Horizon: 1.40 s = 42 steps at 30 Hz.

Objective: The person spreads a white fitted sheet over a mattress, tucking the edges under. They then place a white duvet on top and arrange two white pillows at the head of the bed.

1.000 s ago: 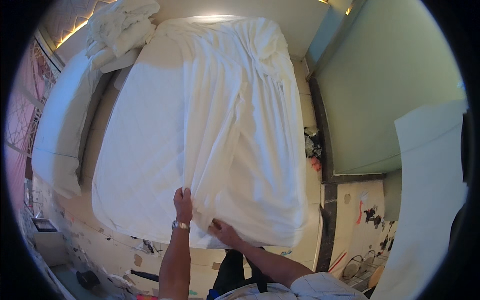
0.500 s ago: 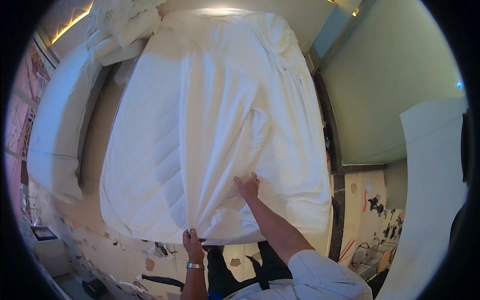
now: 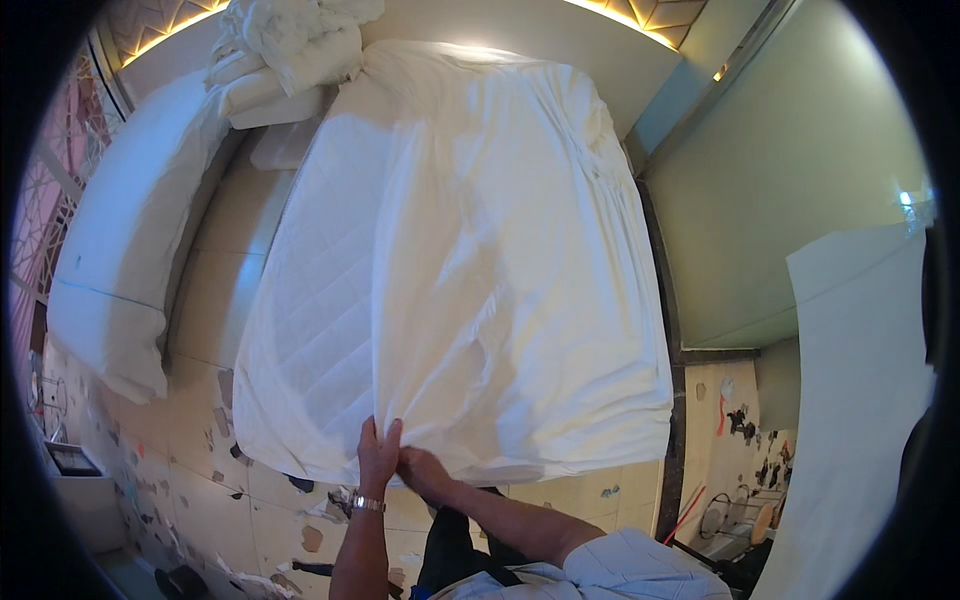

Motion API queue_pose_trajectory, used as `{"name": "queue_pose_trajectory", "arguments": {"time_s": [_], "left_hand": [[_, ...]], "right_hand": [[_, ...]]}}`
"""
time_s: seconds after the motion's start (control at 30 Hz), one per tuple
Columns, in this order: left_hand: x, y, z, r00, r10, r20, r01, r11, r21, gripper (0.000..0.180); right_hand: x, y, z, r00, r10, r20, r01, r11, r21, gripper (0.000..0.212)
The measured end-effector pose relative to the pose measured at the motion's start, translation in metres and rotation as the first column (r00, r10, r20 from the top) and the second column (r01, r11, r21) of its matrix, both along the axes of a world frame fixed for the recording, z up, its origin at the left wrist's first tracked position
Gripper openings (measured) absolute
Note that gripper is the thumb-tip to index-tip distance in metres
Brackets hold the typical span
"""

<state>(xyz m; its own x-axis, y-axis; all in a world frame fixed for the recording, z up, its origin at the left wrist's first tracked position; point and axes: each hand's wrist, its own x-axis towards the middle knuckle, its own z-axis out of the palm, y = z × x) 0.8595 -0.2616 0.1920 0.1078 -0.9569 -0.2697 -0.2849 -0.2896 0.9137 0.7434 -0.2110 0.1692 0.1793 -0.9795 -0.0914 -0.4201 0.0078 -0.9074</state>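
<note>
"Where's the white sheet?"
"Over the right part of the mattress, ahead, its left edge running lengthwise away."
"What's at that edge?"
"Left hand, nearer, pinching it; right hand close beside, fingers curled, whether gripping I can't tell."

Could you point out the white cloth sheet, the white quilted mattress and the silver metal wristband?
White cloth sheet (image 3: 540,260): head view, its broad middle.
White quilted mattress (image 3: 312,330): head view, uncovered left part.
Silver metal wristband (image 3: 368,504): head view, outer face.
</note>
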Motion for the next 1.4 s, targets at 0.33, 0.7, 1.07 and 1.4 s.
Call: {"name": "queue_pose_trajectory", "arguments": {"time_s": [0.33,0.7,1.07,1.4], "left_hand": [[0.134,0.023,-0.04,0.914,0.163,0.371,-0.151,0.987,-0.061,0.034],[0.26,0.041,-0.082,0.916,0.242,0.32,-0.229,0.97,-0.079,0.033],[0.365,0.032,-0.153,0.997,0.056,0.051,-0.071,0.927,0.369,0.029],[0.392,0.056,-0.112,0.955,-0.111,0.275,0.062,0.982,0.179,0.018]], "right_hand": [[0.065,0.033,0.0,0.898,0.371,0.238,-0.424,0.874,0.236,0.032],[0.127,-0.055,-0.075,0.804,-0.538,-0.252,0.576,0.811,0.107,0.064],[0.268,-0.058,-0.093,0.952,-0.261,-0.159,0.278,0.956,0.096,0.034],[0.105,-0.127,-0.091,0.401,-0.417,-0.815,0.75,0.661,0.031,0.095]]}}
